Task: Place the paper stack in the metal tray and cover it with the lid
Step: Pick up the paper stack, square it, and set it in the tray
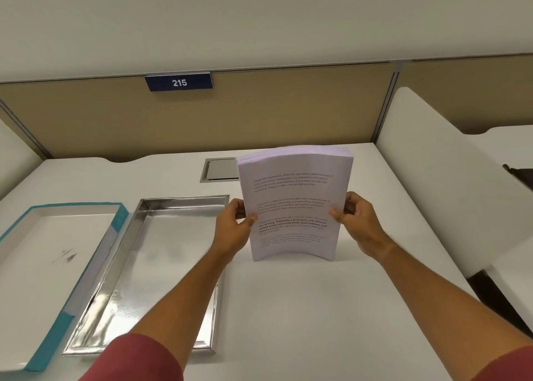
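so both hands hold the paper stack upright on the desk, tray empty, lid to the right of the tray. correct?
One error: the lid lies left of the metal tray, not right, per the head view. Otherwise correct: left hand and right hand hold the paper stack upright on the desk, and the tray is empty.

both my arms reach forward, red sleeves at the elbows. my left hand (234, 225) and right hand (356, 218) face each other, fingers curled in a pinch, thumbs toward me.
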